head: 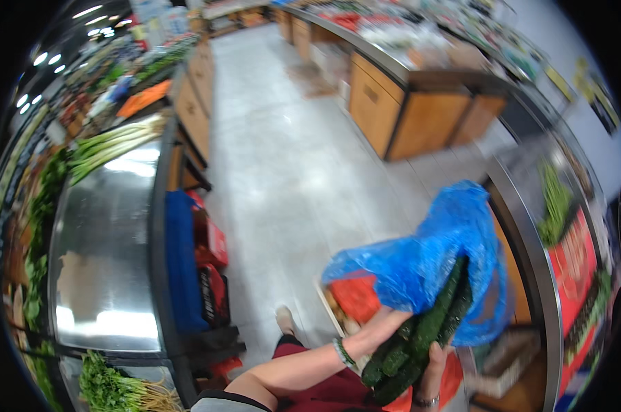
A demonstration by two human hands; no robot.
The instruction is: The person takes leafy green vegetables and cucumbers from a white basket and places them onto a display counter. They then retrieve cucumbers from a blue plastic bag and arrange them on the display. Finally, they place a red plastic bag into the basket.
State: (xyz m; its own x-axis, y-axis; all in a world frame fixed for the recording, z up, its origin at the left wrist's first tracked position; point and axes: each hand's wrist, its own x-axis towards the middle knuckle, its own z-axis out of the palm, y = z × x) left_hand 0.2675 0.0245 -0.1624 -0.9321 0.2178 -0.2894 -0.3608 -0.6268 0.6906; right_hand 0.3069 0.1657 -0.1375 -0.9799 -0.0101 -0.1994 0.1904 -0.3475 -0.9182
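Several dark green cucumbers [429, 329] lie in a bunch before me at the lower right, partly inside a blue plastic bag [444, 247]. My right hand [434, 365] is shut on their near side, its thumb over them. My left hand [398, 314] reaches from the left, with a beaded bracelet at the wrist; its fingers are hidden behind the bag and cucumbers, so its grip cannot be told. Under the bag a box [331, 309] holds a red plastic bag [354, 296] and some pale produce.
Left stands a metal counter [110, 232] with green onions [120, 144] and leafy herbs [104, 383]. A steel-edged counter [526, 232] runs close on the right, bearing greens [555, 206]. Wooden cabinets [429, 118] stand ahead beside the tiled aisle [290, 170]. My foot [285, 316] is on the floor.
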